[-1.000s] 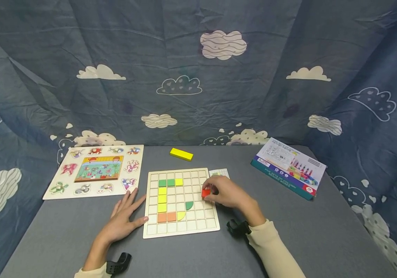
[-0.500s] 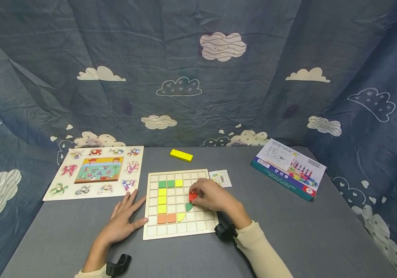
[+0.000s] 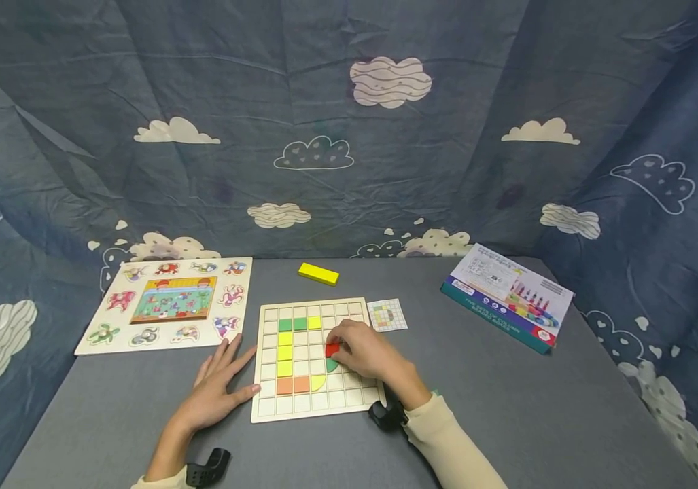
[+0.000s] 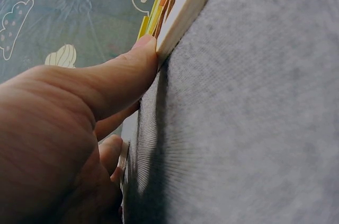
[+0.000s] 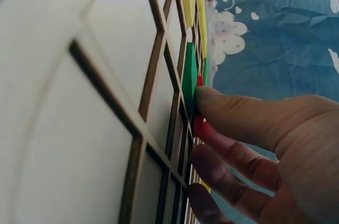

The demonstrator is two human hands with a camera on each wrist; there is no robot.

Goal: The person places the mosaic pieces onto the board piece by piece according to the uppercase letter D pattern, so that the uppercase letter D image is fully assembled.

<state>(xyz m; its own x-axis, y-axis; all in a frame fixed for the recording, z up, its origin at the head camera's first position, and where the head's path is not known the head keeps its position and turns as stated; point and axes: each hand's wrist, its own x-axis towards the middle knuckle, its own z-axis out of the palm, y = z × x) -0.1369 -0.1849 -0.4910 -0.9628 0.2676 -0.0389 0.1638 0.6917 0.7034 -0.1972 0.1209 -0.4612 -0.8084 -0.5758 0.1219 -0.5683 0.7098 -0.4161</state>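
Note:
My right hand [image 3: 365, 350] pinches a red square tile [image 3: 332, 350] between thumb and fingers, low over the wooden grid board [image 3: 268, 407]. Just below that tile lies a green quarter-circle tile [image 3: 331, 365]; in the right wrist view the thumb overlaps the red tile [image 5: 198, 125] right beside the green one [image 5: 189, 75]. A yellow quarter-circle [image 3: 318, 382], orange squares [image 3: 293, 385], yellow squares [image 3: 285, 352] and green squares [image 3: 293, 323] fill other cells. Fingers spread, my left hand [image 3: 217, 384] rests on the grey table, its thumb touching the board's left edge.
An animal puzzle board [image 3: 92, 337] lies at the left. A yellow bar [image 3: 319, 274] sits behind the grid, and a small printed pattern card [image 3: 388, 314] lies by its upper right corner. A flat printed box [image 3: 508, 297] is at the back right. A cloud-print cloth [image 3: 318, 81] hangs behind.
My right hand has carried the red tile leftward over the board and down close above the green quarter-circle, uncovering the pattern card. The left hand has stayed still.

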